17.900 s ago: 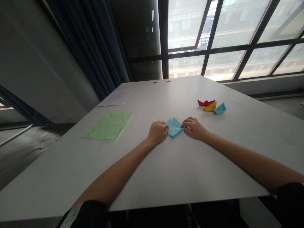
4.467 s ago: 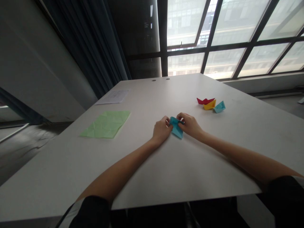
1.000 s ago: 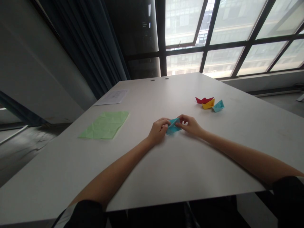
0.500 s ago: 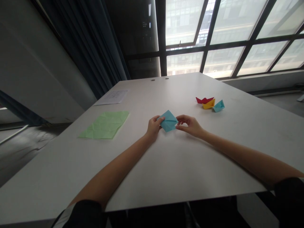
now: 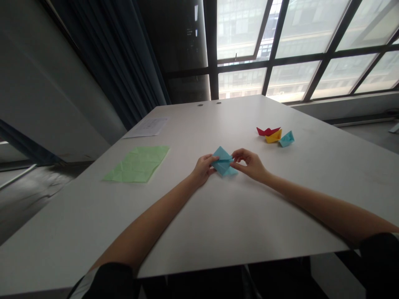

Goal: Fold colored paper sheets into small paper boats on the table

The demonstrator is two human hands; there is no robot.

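A piece of folded light blue paper [image 5: 222, 160] is held just above the middle of the white table. My left hand [image 5: 204, 168] pinches its left corner, thumb on top and fingers beneath. On the opposite side, my right hand [image 5: 249, 165] grips the right corner between thumb and fingertips. The paper has a diamond outline with a crease across its middle, and a lower flap stands out at the bottom right. The fingertips hide both side corners.
Three folded paper boats stand to the right: a red boat [image 5: 268, 132], a yellow boat [image 5: 273, 136] and a light blue boat [image 5: 286, 139]. A creased green sheet [image 5: 139, 164] lies on the left, with a printed white sheet [image 5: 148, 127] behind it on the table [image 5: 237, 224].
The right fingers have closed on the blue paper's right corner. A lower flap has spread out toward the bottom right, and the left hand has shifted slightly right.
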